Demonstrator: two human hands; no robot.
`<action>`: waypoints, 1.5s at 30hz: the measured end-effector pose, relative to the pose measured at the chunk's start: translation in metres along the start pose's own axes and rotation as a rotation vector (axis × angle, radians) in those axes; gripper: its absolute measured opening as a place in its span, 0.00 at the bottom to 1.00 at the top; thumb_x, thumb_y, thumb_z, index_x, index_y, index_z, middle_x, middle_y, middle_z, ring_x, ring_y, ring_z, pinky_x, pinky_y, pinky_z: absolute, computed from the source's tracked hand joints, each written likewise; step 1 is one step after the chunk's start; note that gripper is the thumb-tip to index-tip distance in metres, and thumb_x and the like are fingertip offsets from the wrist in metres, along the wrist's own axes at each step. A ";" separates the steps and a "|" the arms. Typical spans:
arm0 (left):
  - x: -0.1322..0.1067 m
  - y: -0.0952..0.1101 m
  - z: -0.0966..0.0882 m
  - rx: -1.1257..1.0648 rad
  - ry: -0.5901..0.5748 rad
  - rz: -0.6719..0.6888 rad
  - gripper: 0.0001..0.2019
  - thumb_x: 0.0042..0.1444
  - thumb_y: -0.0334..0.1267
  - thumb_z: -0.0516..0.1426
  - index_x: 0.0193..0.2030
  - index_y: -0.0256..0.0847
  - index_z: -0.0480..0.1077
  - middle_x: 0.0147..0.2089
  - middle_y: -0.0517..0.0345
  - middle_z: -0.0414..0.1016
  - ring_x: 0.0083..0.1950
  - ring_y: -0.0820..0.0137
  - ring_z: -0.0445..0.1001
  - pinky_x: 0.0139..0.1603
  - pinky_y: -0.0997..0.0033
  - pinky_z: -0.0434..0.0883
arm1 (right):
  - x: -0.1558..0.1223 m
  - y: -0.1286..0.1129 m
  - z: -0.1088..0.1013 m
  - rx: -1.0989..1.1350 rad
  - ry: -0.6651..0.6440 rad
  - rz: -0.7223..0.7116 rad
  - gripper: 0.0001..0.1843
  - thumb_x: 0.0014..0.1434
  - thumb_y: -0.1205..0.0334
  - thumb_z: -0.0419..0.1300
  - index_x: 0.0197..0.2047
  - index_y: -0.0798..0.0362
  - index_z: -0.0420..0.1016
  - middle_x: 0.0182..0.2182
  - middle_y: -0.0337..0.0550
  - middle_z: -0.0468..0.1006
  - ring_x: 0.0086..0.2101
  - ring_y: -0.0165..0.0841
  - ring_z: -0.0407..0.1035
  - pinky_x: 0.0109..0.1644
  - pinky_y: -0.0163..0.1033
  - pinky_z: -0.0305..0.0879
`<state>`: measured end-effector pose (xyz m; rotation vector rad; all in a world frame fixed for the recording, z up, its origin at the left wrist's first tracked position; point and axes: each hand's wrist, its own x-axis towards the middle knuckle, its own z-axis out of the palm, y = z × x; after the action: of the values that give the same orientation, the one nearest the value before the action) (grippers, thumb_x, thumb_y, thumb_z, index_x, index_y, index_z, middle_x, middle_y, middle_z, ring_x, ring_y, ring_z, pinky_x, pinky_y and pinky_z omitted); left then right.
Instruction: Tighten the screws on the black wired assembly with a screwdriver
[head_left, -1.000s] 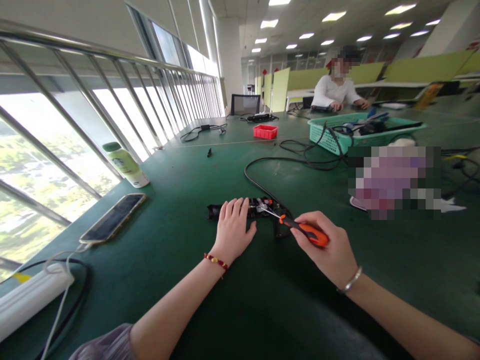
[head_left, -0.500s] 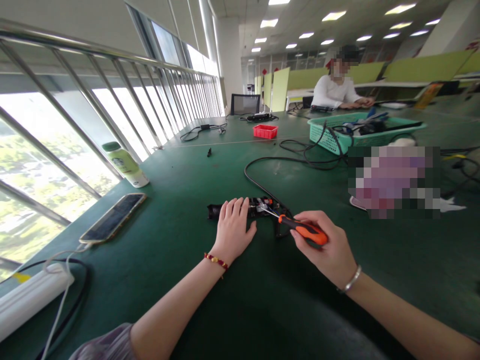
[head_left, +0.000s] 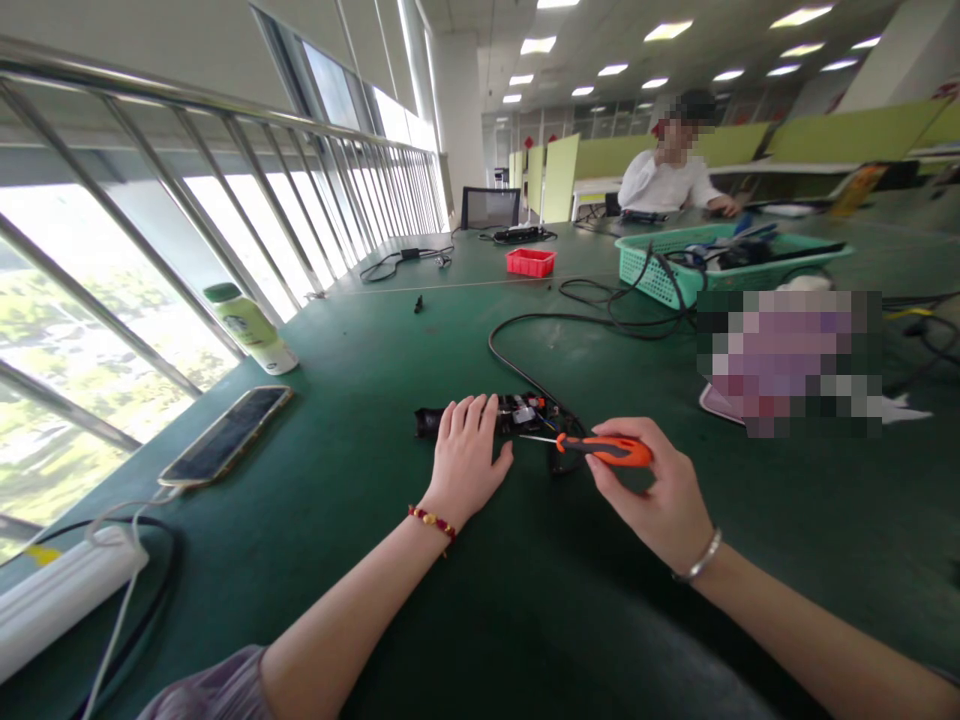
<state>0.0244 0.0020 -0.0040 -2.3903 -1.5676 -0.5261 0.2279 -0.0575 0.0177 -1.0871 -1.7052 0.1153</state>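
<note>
A black corded device (head_left: pixel 514 413) lies on the green table with its housing open, showing wires and small orange and silvery parts. My left hand (head_left: pixel 469 450) is laid across its barrel and holds it down, the fingers draped over the top and the thumb apart. Part of the barrel is hidden under that hand. In my right hand (head_left: pixel 664 480) is a screwdriver (head_left: pixel 611 450) with an orange and black handle, gripped between thumb and fingers. Its thin shaft points left, and the tip appears just in front of the device, apart from the exposed parts.
A green basket (head_left: pixel 652 275) of cables and tools stands at the back right, near a red tray (head_left: pixel 530 263). To the left are a phone (head_left: pixel 229 435), a bottle (head_left: pixel 251 330) and a metal railing (head_left: pixel 247 110). Across the table sits a person (head_left: pixel 671 180).
The screwdriver tip has come out of the device's exposed parts, down toward me, and its shaft is now nearly level. My left hand stays put. The person opposite has raised one hand.
</note>
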 end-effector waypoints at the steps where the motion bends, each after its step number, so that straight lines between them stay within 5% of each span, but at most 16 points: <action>1: 0.000 0.000 0.000 -0.001 -0.001 0.000 0.27 0.58 0.41 0.52 0.63 0.30 0.57 0.60 0.44 0.64 0.62 0.55 0.60 0.66 0.51 0.55 | 0.000 0.000 -0.001 -0.007 0.027 -0.021 0.11 0.54 0.67 0.60 0.41 0.50 0.67 0.33 0.38 0.75 0.29 0.27 0.72 0.33 0.31 0.70; 7: 0.000 0.000 -0.001 -0.002 0.001 0.004 0.27 0.59 0.41 0.52 0.63 0.31 0.57 0.60 0.44 0.64 0.62 0.55 0.60 0.66 0.50 0.55 | 0.004 0.005 -0.006 -0.027 0.160 0.010 0.10 0.55 0.65 0.61 0.40 0.50 0.67 0.33 0.38 0.73 0.30 0.29 0.72 0.34 0.33 0.70; 24: 0.000 0.001 -0.001 -0.004 0.006 0.004 0.27 0.58 0.40 0.52 0.63 0.31 0.57 0.60 0.43 0.64 0.62 0.55 0.60 0.66 0.51 0.55 | 0.005 0.008 -0.003 0.009 0.117 0.114 0.08 0.55 0.63 0.60 0.39 0.51 0.67 0.34 0.40 0.73 0.32 0.31 0.72 0.35 0.37 0.70; 31: 0.000 0.001 -0.001 -0.004 0.017 0.011 0.26 0.59 0.40 0.52 0.62 0.32 0.57 0.60 0.43 0.65 0.62 0.55 0.61 0.66 0.50 0.56 | 0.004 0.009 -0.008 0.069 0.054 0.257 0.09 0.61 0.56 0.54 0.40 0.51 0.68 0.32 0.40 0.71 0.26 0.28 0.68 0.28 0.35 0.67; 39: 0.000 0.000 -0.001 -0.008 0.021 0.013 0.26 0.58 0.40 0.52 0.62 0.32 0.57 0.60 0.43 0.65 0.62 0.55 0.61 0.66 0.50 0.56 | 0.005 0.013 -0.006 0.114 0.183 0.179 0.13 0.55 0.63 0.58 0.45 0.51 0.65 0.38 0.44 0.70 0.36 0.35 0.70 0.39 0.43 0.71; 45: 0.000 0.001 -0.001 -0.007 0.017 0.014 0.26 0.59 0.40 0.51 0.62 0.32 0.57 0.60 0.43 0.65 0.62 0.55 0.61 0.65 0.50 0.56 | 0.005 0.008 -0.010 0.091 0.068 0.254 0.07 0.58 0.60 0.56 0.40 0.52 0.67 0.22 0.34 0.66 0.21 0.28 0.64 0.23 0.34 0.62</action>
<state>0.0251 0.0013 -0.0031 -2.3936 -1.5436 -0.5484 0.2406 -0.0537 0.0210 -1.2214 -1.4817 0.3108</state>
